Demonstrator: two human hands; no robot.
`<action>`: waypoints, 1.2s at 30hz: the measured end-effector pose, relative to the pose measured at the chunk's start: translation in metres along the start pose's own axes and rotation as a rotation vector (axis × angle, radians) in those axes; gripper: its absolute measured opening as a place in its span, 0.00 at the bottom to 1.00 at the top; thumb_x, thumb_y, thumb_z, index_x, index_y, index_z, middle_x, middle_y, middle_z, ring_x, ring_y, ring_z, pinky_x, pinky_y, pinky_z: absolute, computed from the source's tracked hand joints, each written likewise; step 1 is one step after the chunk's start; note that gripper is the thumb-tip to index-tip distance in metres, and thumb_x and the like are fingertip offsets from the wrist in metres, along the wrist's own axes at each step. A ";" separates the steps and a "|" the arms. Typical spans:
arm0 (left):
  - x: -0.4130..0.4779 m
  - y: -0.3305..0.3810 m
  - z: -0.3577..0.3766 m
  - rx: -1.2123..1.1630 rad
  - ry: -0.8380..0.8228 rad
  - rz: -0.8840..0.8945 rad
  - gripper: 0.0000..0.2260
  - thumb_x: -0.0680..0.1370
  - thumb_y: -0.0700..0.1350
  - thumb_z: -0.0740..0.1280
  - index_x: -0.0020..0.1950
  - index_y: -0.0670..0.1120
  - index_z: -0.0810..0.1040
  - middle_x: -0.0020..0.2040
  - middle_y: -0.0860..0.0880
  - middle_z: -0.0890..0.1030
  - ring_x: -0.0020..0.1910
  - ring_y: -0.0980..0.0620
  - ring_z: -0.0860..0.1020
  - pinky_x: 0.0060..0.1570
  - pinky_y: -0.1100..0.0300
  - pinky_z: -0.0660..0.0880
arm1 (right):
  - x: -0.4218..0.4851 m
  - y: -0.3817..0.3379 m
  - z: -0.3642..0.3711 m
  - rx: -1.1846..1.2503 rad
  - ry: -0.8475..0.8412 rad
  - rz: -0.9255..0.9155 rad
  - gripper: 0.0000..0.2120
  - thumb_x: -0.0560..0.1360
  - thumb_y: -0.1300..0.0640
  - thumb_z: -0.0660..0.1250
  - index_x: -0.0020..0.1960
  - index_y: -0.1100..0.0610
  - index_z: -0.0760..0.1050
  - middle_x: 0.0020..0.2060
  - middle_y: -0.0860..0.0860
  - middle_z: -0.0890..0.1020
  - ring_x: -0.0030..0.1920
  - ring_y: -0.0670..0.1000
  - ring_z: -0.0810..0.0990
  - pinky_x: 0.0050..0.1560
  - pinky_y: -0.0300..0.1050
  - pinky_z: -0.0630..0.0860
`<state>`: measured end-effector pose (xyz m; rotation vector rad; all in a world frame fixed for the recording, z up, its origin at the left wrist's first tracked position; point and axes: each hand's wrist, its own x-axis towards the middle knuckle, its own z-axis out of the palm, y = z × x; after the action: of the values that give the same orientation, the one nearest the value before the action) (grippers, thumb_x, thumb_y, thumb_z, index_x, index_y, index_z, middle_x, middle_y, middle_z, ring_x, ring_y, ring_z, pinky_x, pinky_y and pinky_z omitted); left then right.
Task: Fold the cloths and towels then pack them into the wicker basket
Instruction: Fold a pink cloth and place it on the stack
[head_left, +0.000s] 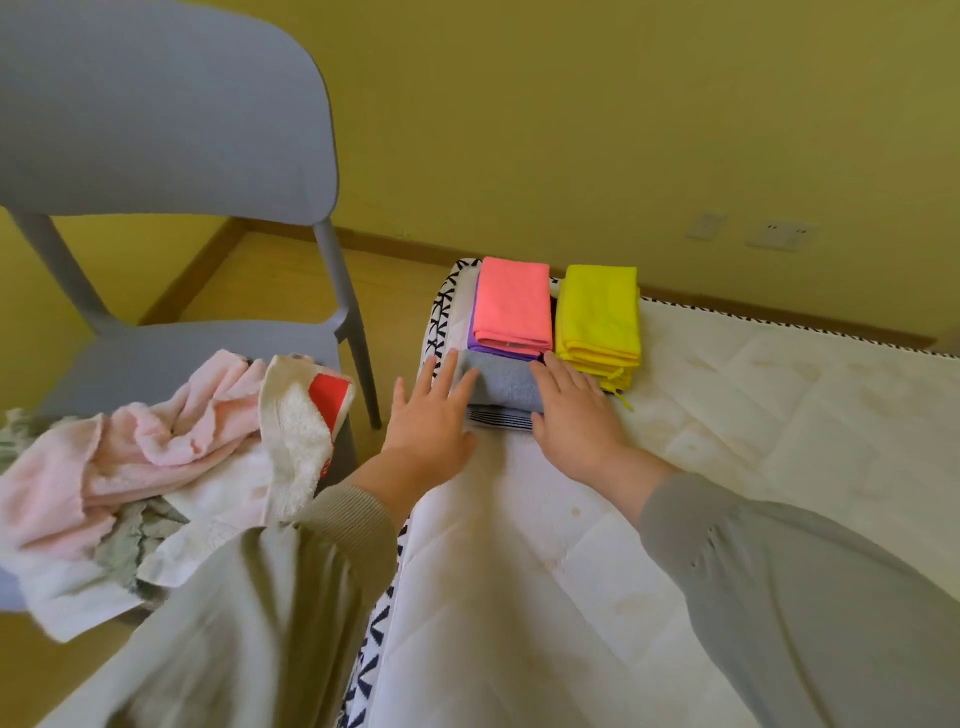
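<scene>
A folded grey-blue towel (503, 384) lies on a white mattress (727, 415), on top of a striped cloth (501, 418). My left hand (431, 421) presses flat on its left side with straight fingers. My right hand (574, 415) lies flat on its right side. Behind it sits a folded pink cloth (513, 306) on a purple one (475, 338). A folded yellow stack (597, 317) lies to the right. No wicker basket is in view.
A grey chair (156, 130) stands at the left. Its seat holds a heap of unfolded cloths: a pink towel (130, 452), a white towel with a red patch (296, 431), and a grey-green one (124, 545). A yellow wall runs behind.
</scene>
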<state>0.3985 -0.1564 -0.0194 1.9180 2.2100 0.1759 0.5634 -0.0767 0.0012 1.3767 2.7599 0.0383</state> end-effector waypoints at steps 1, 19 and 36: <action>-0.006 -0.002 -0.005 -0.001 0.004 0.014 0.32 0.79 0.49 0.61 0.78 0.50 0.47 0.78 0.48 0.40 0.77 0.46 0.39 0.73 0.41 0.44 | -0.001 -0.004 -0.005 -0.003 0.003 -0.001 0.30 0.79 0.52 0.57 0.77 0.57 0.50 0.77 0.53 0.52 0.76 0.53 0.51 0.74 0.48 0.49; -0.161 -0.179 -0.073 0.313 -0.014 -0.383 0.27 0.81 0.54 0.52 0.78 0.54 0.46 0.79 0.49 0.44 0.77 0.45 0.39 0.72 0.38 0.43 | -0.013 -0.213 -0.021 0.611 -0.223 -0.081 0.30 0.78 0.46 0.60 0.75 0.56 0.55 0.72 0.53 0.63 0.69 0.56 0.65 0.66 0.50 0.66; -0.187 -0.250 -0.027 -0.157 0.274 -0.492 0.24 0.77 0.47 0.65 0.73 0.50 0.66 0.71 0.45 0.64 0.67 0.43 0.66 0.54 0.50 0.73 | 0.014 -0.306 -0.002 0.072 0.132 -0.332 0.34 0.74 0.62 0.63 0.75 0.51 0.52 0.77 0.55 0.47 0.77 0.56 0.43 0.74 0.54 0.42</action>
<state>0.1762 -0.3765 -0.0345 1.2841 2.6730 0.5365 0.3114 -0.2495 -0.0117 0.9414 3.0903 0.0155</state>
